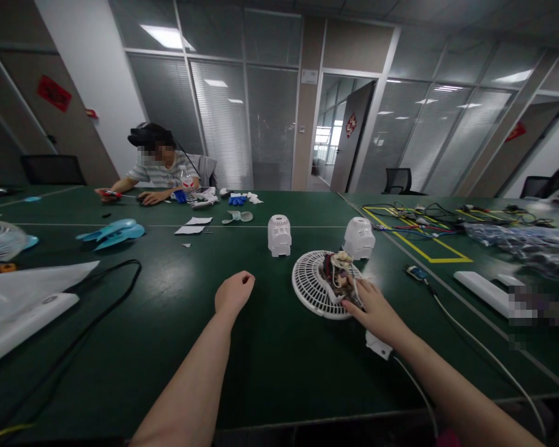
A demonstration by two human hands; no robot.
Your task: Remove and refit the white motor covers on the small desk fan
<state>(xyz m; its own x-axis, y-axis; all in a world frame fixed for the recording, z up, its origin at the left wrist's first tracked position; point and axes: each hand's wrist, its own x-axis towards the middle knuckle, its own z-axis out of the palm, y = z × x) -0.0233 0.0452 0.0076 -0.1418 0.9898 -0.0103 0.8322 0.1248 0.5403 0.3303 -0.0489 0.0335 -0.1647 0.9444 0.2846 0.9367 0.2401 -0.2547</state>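
Note:
My left hand (234,292) rests on the green table in a loose fist, with nothing visible in it. My right hand (376,308) grips the near right side of an exposed fan motor (340,273) with wires showing; some of its fingers are hidden behind the motor. The motor lies on a round white fan grille (308,287), which is flat on the table. From under my right wrist a white plastic fan part (378,345) sticks out, with a cable running toward me. Two white vented motor housings, one on the left (279,236) and one on the right (359,238), stand behind the grille.
Across the table a person (161,164) in a headset holds a red-handled screwdriver (112,194). Blue fan blades (114,233) and a black cable (121,266) lie to the left. On the right are a USB-type plug (415,272), tangled wires (419,217) and white plastic pieces (484,292).

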